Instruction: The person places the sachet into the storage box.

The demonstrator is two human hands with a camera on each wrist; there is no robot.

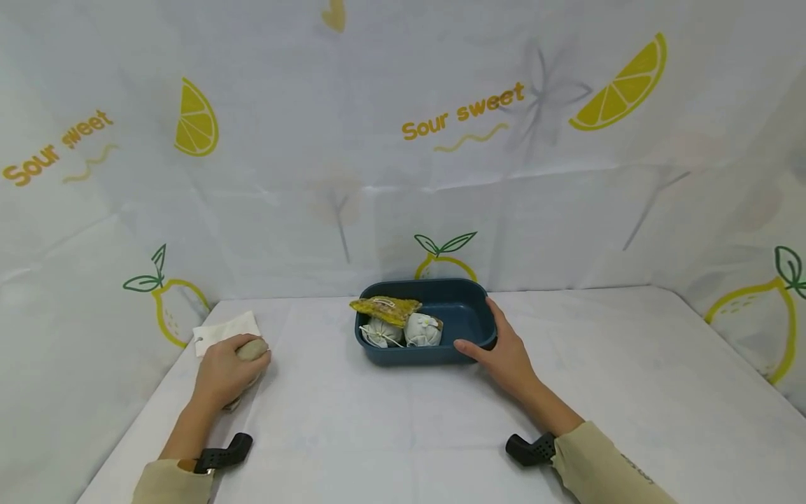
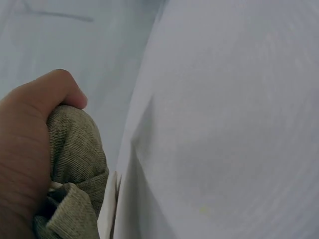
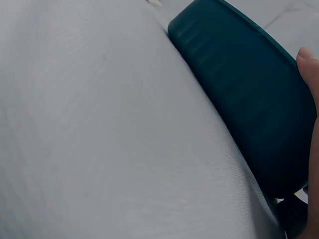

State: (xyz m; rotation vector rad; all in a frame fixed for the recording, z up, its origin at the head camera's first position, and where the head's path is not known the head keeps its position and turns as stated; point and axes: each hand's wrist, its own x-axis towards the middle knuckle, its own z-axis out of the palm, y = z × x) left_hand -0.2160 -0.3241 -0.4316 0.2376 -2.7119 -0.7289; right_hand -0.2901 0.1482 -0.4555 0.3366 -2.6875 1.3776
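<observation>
On the left side of the table, my left hand [image 1: 223, 374] grips a grey-green cloth pouch [image 1: 252, 349]. In the left wrist view, the pouch [image 2: 77, 144] shows ribbed fabric and a gathered, folded end near the palm. A flat white cloth piece [image 1: 227, 329] lies just beyond that hand. My right hand [image 1: 508, 357] holds the right end of a dark blue rectangular bin [image 1: 403, 357], thumb at the front rim and fingers around the end. Inside the bin's left half are a yellow patterned sachet [image 1: 387, 309] and two pale drawstring pouches [image 1: 380, 332], [image 1: 423, 330].
A white cloth covers the table [image 1: 340, 420]. Behind it hangs a white curtain [image 1: 283, 210] printed with lemons and lettering. Each wrist carries a black camera mount, the left mount [image 1: 224, 453] and the right mount [image 1: 531, 449].
</observation>
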